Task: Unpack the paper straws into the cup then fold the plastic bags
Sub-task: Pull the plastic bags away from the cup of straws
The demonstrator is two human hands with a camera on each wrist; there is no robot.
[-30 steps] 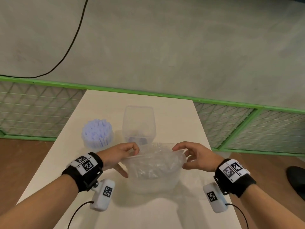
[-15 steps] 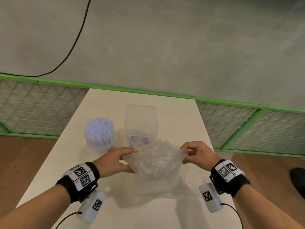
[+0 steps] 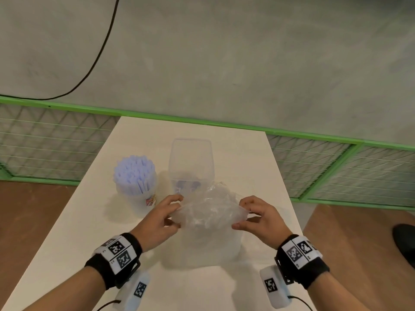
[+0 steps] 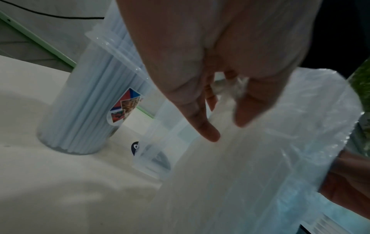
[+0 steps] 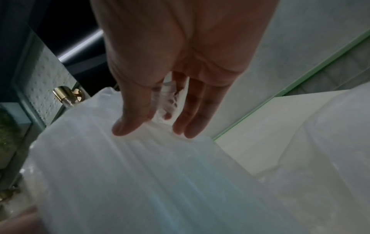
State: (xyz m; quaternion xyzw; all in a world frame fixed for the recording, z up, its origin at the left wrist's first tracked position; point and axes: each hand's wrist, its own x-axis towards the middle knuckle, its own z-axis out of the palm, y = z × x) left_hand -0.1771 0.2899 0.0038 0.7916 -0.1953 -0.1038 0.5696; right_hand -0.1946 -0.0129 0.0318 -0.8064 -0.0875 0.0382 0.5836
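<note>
Head view showed both hands at the centre of the frame, lifting a clear plastic bag (image 3: 207,212) just above the white table (image 3: 85,221). The left hand (image 3: 157,218) pinched the bag's left edge between thumb and curled fingers; the right hand (image 3: 258,215) pinched the right edge the same way, so the film was drawn fairly taut between them while its lower part hung down to the table. Holding the two edges apart like this probably served to flatten the crumpled sheet before a fold.

Left of centre stood the cup (image 3: 134,182), packed with pale paper straws (image 3: 132,169) standing upright, which suggested unpacking was largely done. Just behind the bag, at the frame's middle, sat a clear rectangular container (image 3: 190,162), seemingly empty but for a label at its base.

In the left wrist view the thumb and fingers (image 4: 202,126) closed narrowly on a bunched bit of film. In the right wrist view the fingers (image 5: 192,117) likewise gripped a crinkled tuft, the bag spreading out below across the lower frame.
</note>
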